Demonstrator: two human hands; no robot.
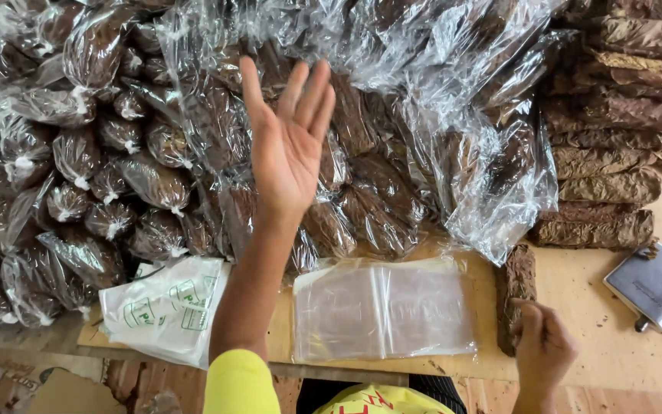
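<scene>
My left hand [289, 142] is raised palm up with fingers spread, empty, above a heap of clear plastic bags [362, 115] filled with brown dried leaves. My right hand [542, 349] rests on the near end of a brown leaf bundle [516, 284] lying on the wooden table [614, 353]. Between my arms lies a flat stack of empty clear bags [383, 310].
Small tied bags of brown leaves [109, 184] pile up at the left. Unwrapped leaf bundles [614, 153] are stacked at the right. A white printed plastic bag [170, 307] lies at the table's front left, and a grey flat metal object [657, 284] at the right.
</scene>
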